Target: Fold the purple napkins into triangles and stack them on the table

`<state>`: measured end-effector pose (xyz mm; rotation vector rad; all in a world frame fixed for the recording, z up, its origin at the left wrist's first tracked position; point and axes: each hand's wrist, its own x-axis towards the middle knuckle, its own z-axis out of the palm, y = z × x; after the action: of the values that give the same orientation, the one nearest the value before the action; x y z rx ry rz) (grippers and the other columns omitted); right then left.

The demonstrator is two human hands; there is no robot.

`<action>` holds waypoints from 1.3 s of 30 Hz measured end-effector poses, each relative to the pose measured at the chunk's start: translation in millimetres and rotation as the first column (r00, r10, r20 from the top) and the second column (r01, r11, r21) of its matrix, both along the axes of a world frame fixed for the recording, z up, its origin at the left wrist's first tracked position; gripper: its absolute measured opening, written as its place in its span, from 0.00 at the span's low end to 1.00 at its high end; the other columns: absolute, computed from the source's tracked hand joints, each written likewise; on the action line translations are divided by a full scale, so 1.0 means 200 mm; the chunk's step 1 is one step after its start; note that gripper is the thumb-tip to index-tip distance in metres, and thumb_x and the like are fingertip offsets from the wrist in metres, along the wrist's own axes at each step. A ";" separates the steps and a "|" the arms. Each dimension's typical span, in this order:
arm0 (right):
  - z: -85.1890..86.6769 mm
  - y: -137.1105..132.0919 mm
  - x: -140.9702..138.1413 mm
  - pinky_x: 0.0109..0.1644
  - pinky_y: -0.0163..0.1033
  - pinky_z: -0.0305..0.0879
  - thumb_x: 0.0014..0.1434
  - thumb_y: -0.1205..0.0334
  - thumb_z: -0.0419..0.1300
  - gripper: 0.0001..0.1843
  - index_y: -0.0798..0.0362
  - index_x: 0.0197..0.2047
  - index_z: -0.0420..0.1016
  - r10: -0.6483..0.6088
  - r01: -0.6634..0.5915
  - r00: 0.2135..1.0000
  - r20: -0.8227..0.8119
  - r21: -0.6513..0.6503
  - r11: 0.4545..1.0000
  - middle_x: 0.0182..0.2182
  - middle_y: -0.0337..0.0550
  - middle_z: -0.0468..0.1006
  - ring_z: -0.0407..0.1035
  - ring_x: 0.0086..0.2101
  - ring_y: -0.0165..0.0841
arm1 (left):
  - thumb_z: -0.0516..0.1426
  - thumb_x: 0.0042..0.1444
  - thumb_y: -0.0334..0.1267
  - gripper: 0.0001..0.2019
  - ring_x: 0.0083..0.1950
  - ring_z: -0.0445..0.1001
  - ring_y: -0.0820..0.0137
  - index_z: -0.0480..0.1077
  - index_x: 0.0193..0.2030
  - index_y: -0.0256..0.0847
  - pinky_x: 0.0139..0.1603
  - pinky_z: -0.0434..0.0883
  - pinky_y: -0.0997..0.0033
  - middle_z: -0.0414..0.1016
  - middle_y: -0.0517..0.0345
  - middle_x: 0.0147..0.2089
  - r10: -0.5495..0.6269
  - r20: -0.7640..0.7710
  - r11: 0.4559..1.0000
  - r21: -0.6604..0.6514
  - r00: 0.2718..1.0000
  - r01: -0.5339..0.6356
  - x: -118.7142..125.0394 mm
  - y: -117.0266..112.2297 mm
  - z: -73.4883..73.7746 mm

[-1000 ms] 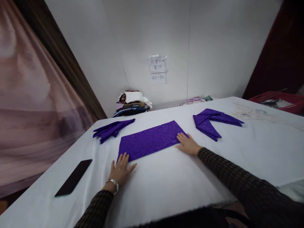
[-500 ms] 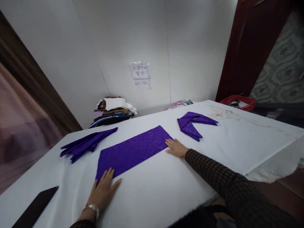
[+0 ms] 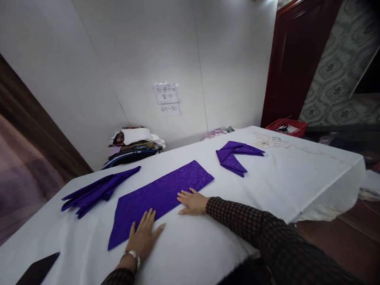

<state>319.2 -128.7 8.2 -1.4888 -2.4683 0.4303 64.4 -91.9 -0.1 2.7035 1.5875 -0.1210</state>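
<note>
A purple napkin (image 3: pixel 162 194), folded into a long rectangle, lies flat on the white-covered table (image 3: pixel 190 249). My left hand (image 3: pixel 143 233), a silver watch or bracelet at its wrist, rests with fingers spread on the napkin's near edge, left of its middle. Further right along that same edge, my right hand (image 3: pixel 192 201) lies flat, its fingertips on the cloth. Both palms face down and grip nothing. To the right sits a purple napkin folded into a V shape (image 3: pixel 233 156). Another purple napkin, gathered in pointed pleats (image 3: pixel 99 192), lies on the left.
A dark flat object (image 3: pixel 38 271) lies at the near left table edge. Behind the table are a stack of folded clothes (image 3: pixel 135 144) and a red basket (image 3: pixel 287 128). Paper signs (image 3: pixel 167 99) hang on the wall, and a curtain (image 3: pixel 26 166) hangs at the left.
Both hands have moved inward along the napkin's near edge: the right hand left from the right corner, the left hand right from the left corner. The camera view has shifted slightly.
</note>
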 end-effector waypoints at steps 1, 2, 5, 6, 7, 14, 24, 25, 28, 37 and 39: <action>0.00 0.00 0.03 0.64 0.58 0.32 0.60 0.36 0.39 0.43 0.60 0.67 0.47 -0.012 0.012 1.000 0.002 -0.004 1.000 0.66 0.56 0.46 0.38 0.64 0.43 | 0.42 0.58 0.52 0.34 0.70 0.41 0.62 0.45 0.67 0.34 0.66 0.43 0.48 0.43 0.49 0.70 0.026 -0.005 1.000 -0.007 1.000 -0.026 -0.04 0.01 -0.01; -0.01 -0.01 0.08 0.64 0.57 0.32 0.60 0.36 0.40 0.42 0.59 0.67 0.47 -0.039 0.039 0.999 0.006 -0.003 0.999 0.66 0.55 0.46 0.38 0.64 0.43 | 0.42 0.59 0.51 0.33 0.70 0.41 0.62 0.46 0.67 0.35 0.66 0.43 0.48 0.44 0.49 0.70 0.047 -0.018 0.999 -0.004 0.999 -0.048 -0.10 0.01 -0.02; -0.01 -0.06 0.31 0.64 0.57 0.32 0.61 0.38 0.41 0.40 0.59 0.67 0.48 -0.188 0.188 0.982 0.031 0.005 0.982 0.66 0.54 0.46 0.39 0.64 0.43 | 0.42 0.59 0.44 0.27 0.70 0.41 0.61 0.54 0.65 0.42 0.65 0.45 0.49 0.45 0.52 0.70 0.067 -0.055 0.996 0.065 0.996 -0.063 -0.30 0.03 -0.06; -0.01 -0.08 0.39 0.64 0.57 0.33 0.61 0.39 0.41 0.39 0.59 0.67 0.48 -0.246 0.246 0.968 0.046 0.005 0.969 0.66 0.53 0.46 0.39 0.64 0.42 | 0.42 0.59 0.42 0.26 0.70 0.41 0.61 0.56 0.64 0.44 0.65 0.45 0.47 0.46 0.53 0.70 0.071 -0.057 0.994 0.090 0.996 -0.066 -0.36 0.03 -0.07; -0.01 -0.10 0.47 0.64 0.57 0.33 0.62 0.40 0.41 0.38 0.59 0.66 0.49 -0.305 0.305 0.950 0.063 0.003 0.952 0.66 0.53 0.47 0.39 0.64 0.42 | 0.43 0.59 0.40 0.25 0.70 0.42 0.60 0.58 0.63 0.45 0.65 0.45 0.46 0.47 0.53 0.70 0.078 -0.055 0.991 0.110 0.995 -0.071 -0.41 0.03 -0.08; 0.04 -0.12 0.49 0.64 0.57 0.30 0.61 0.40 0.41 0.39 0.60 0.66 0.49 -0.423 0.419 0.902 0.088 0.059 0.906 0.66 0.55 0.46 0.37 0.64 0.44 | 0.44 0.58 0.37 0.24 0.70 0.42 0.56 0.61 0.61 0.46 0.63 0.43 0.40 0.49 0.51 0.69 0.042 -0.090 0.987 0.161 0.995 -0.027 -0.29 0.00 -0.02; -0.01 -0.02 0.21 0.64 0.56 0.33 0.61 0.38 0.40 0.40 0.59 0.67 0.48 -0.105 0.105 0.994 0.009 0.013 0.994 0.65 0.55 0.47 0.39 0.64 0.42 | 0.41 0.59 0.50 0.32 0.70 0.43 0.61 0.47 0.67 0.35 0.66 0.45 0.48 0.45 0.50 0.69 0.033 -0.015 0.999 0.039 0.999 -0.032 -0.17 0.02 -0.05; -0.01 -0.03 0.26 0.64 0.56 0.33 0.61 0.38 0.40 0.40 0.59 0.67 0.48 -0.138 0.137 0.990 0.014 0.015 0.990 0.65 0.54 0.47 0.39 0.64 0.42 | 0.41 0.59 0.48 0.31 0.70 0.42 0.62 0.48 0.67 0.37 0.66 0.45 0.48 0.45 0.51 0.70 0.045 -0.020 0.997 0.056 0.999 -0.044 -0.23 0.02 -0.06; -0.01 -0.07 0.44 0.64 0.57 0.33 0.62 0.39 0.40 0.39 0.58 0.67 0.48 -0.265 0.264 0.963 0.048 0.012 0.964 0.66 0.53 0.47 0.39 0.64 0.42 | 0.43 0.57 0.38 0.27 0.70 0.43 0.61 0.55 0.64 0.44 0.65 0.46 0.46 0.46 0.54 0.70 0.054 -0.085 0.992 0.119 0.995 -0.043 -0.42 0.03 -0.08; 0.05 -0.06 0.28 0.64 0.56 0.29 0.61 0.39 0.41 0.40 0.59 0.66 0.50 -0.287 0.283 0.957 0.037 0.098 0.954 0.65 0.55 0.48 0.37 0.64 0.43 | 0.47 0.57 0.42 0.24 0.70 0.41 0.57 0.60 0.61 0.48 0.64 0.41 0.43 0.48 0.52 0.69 -0.034 -0.122 0.984 0.171 0.992 0.055 -0.24 -0.01 0.01; 0.05 -0.03 0.14 0.64 0.57 0.30 0.61 0.38 0.41 0.40 0.58 0.66 0.49 -0.161 0.159 0.987 0.009 0.086 0.983 0.65 0.55 0.47 0.37 0.64 0.43 | 0.44 0.59 0.48 0.28 0.70 0.43 0.60 0.53 0.65 0.41 0.65 0.42 0.45 0.46 0.49 0.69 -0.056 -0.033 0.987 0.146 0.998 0.060 -0.10 -0.01 0.01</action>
<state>346.3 -135.4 19.1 -1.6455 -2.3246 0.2806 45.3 -94.7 2.0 2.8724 1.5854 -0.0451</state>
